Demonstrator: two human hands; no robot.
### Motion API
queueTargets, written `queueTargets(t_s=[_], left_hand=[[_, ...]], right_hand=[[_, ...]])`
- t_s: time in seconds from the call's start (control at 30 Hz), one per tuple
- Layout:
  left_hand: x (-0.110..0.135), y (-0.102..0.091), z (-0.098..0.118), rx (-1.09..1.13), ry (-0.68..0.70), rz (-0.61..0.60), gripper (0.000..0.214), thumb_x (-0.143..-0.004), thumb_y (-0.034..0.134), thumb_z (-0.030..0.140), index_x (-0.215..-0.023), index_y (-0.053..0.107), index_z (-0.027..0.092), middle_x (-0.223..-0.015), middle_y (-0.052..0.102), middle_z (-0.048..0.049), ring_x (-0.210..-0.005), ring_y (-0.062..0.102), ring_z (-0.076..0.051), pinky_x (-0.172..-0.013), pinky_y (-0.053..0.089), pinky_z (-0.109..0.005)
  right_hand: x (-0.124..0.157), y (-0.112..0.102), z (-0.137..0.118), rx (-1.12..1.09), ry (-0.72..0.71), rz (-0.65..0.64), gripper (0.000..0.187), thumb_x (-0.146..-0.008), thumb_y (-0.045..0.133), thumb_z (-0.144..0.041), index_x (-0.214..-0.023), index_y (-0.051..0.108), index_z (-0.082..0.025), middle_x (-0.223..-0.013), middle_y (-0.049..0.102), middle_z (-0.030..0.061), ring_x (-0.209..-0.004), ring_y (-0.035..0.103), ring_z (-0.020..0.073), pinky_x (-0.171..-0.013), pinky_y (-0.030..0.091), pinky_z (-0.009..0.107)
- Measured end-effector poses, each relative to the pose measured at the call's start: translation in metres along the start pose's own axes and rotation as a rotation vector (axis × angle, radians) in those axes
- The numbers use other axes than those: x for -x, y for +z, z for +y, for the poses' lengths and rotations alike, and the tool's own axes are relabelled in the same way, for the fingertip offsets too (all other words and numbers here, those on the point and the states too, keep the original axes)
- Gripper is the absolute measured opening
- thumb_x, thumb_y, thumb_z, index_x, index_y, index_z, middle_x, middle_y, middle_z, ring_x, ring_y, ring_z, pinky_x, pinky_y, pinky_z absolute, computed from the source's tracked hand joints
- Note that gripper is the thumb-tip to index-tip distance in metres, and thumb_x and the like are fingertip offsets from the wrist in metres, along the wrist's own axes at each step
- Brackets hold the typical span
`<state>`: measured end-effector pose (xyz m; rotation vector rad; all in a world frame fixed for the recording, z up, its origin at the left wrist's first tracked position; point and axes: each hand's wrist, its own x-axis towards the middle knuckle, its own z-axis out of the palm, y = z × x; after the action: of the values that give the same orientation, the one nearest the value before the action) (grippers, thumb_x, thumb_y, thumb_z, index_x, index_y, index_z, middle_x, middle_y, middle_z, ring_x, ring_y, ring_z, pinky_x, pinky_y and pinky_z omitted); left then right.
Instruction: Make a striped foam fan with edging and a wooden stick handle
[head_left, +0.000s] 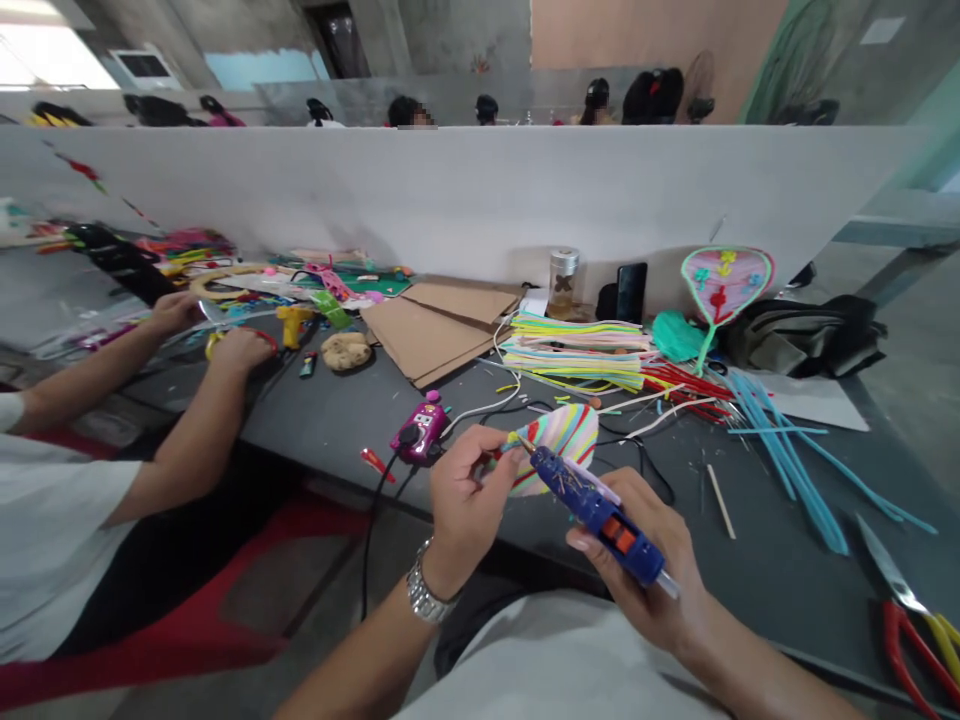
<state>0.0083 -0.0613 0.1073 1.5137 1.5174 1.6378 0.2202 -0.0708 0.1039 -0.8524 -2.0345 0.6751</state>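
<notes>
While our left hand (471,497) is gripping the striped oval piece (561,448) above the grey table (322,440), our right hand (637,545) is holding tightly a blue glue gun (600,508), its nozzle (523,441) pointing left to the piece.

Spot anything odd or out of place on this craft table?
Open scissors lie at the front edge of the grey table, with a red handle seeming to run past the edge, which looks precarious.
</notes>
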Motion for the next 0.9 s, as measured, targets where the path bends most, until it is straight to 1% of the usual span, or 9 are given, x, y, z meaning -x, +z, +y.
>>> queueTargets(t_s=[0.13,0.37,0.63,0.8,0.9], left_hand=[[0.0010,0.0013,-0.0016,-0.003,0.015,0.008,0.017,-0.091,0.069,0.031,-0.082,0.073,0.018,-0.076,0.067,-0.0023,-0.067,0.057,-0.014,-0.061,0.045,-0.025],[0.0031,0.0028,-0.0066,-0.004,0.025,0.006,0.014,-0.092,0.070,0.029,-0.084,0.074,0.018,-0.078,0.068,-0.0027,-0.068,0.059,-0.015,-0.062,0.046,-0.025],[0.0030,0.0033,-0.0061,-0.025,0.032,0.021,0.019,-0.092,0.069,0.033,-0.081,0.072,0.018,-0.076,0.068,-0.0027,-0.067,0.058,-0.014,-0.060,0.045,-0.024],[0.0029,0.0033,-0.0045,-0.027,0.065,0.030,0.017,-0.091,0.070,0.030,-0.080,0.072,0.018,-0.075,0.067,-0.0014,-0.064,0.056,-0.013,-0.058,0.044,-0.024],[0.0025,0.0030,-0.0052,-0.035,0.061,0.032,0.017,-0.091,0.069,0.031,-0.081,0.072,0.018,-0.075,0.067,-0.0014,-0.064,0.057,-0.013,-0.059,0.044,-0.023]], right_hand=[[0.0002,0.0000,0.0006,0.025,0.021,-0.002,0.012,-0.098,0.066,-0.031,-0.100,0.056,-0.024,-0.094,0.065,0.0053,-0.077,0.063,0.0200,-0.065,0.048,0.030],[0.0036,-0.0010,0.0054,0.049,0.013,-0.006,0.012,-0.097,0.067,-0.030,-0.100,0.057,-0.024,-0.094,0.064,0.0046,-0.079,0.063,0.0202,-0.066,0.047,0.030],[0.0004,-0.0052,0.0030,0.047,0.019,0.043,0.011,-0.098,0.066,-0.030,-0.096,0.058,-0.023,-0.088,0.064,0.0034,-0.072,0.062,0.0185,-0.062,0.047,0.030],[-0.0010,-0.0075,0.0030,0.025,0.009,0.079,0.008,-0.098,0.065,-0.028,-0.096,0.059,-0.023,-0.087,0.064,0.0031,-0.073,0.062,0.0181,-0.062,0.047,0.029],[-0.0002,-0.0082,0.0036,0.035,0.017,0.095,0.011,-0.099,0.065,-0.029,-0.093,0.058,-0.023,-0.084,0.062,0.0024,-0.071,0.060,0.0172,-0.060,0.045,0.029]])
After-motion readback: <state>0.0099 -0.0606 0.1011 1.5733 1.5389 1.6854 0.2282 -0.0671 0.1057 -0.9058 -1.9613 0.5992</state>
